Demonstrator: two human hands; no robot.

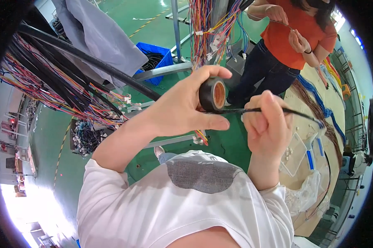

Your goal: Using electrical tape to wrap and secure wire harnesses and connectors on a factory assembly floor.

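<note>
Both hands are at work in mid-air in front of the body; the left hand (180, 105) is closed on the roll (206, 97), fingers over the top and thumb below; the right hand (269, 120) is a loose fist pinching a dark strand (232, 110), which spans the gap from the roll's underside and juts out past the knuckles; whether that span is tape, cable or both, I cannot tell.

To handle it well, I would hold the roll square to the strand, so the edge feeds without skewing; an even, moderate pull should avoid both creases and overstretching; the thumb is best laid flat along the strand to press out slack.

As for materials, the floor (236, 159) is smooth, glossy green; the table (336, 108) beyond the right hand is pale and flat; at left a grey sheet (95, 37) hangs in soft folds above a sheaf of thin coloured wires (50, 84); the crate (166, 58) is rigid blue plastic; the bag (305, 192) is clear and crumpled; the roll is a squat black ring around a brownish core (220, 95); the strand is slim, dark and slightly bowed at its outer end.
</note>
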